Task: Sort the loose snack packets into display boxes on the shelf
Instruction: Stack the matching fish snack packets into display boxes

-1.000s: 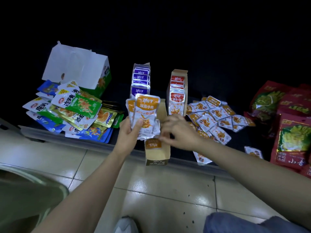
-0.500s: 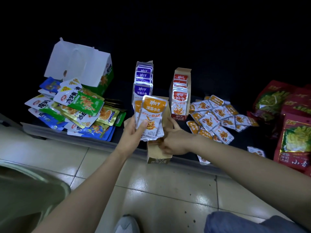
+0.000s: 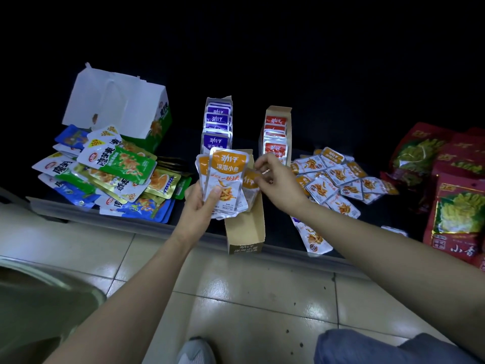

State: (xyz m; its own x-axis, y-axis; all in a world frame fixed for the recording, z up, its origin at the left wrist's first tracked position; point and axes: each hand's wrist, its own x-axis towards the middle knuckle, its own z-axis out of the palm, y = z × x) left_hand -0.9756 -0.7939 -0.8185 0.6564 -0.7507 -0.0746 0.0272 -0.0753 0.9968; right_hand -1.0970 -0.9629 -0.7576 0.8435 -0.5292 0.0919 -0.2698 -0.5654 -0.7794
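Low dark shelf (image 3: 78, 214) with a grey metal lip, seen from above, tall white-and-green cardboard carton (image 3: 115, 106) at far left, large red foil bags (image 3: 456, 214) at far right. Heaped before the carton, mixed green, blue and gold sachets (image 3: 110, 177). At centre, open brown cardboard display box (image 3: 245, 229), near end over the lip; behind it, filled boxes of purple packets (image 3: 217, 122) and red packets (image 3: 275, 130). Scattered to their right, loose orange-and-silver foil snack packets (image 3: 338, 177). Left hand (image 3: 196, 211) wrapped round a fanned stack of the same packets (image 3: 225, 177) above the brown box, thumb across the front. Right hand (image 3: 278, 182), down at the box half a second ago, now raised, finger and thumb pinching one packet (image 3: 249, 179) at the stack's right side. Likely light, limp and slick; best taken by the sealed edges and squared before sliding in
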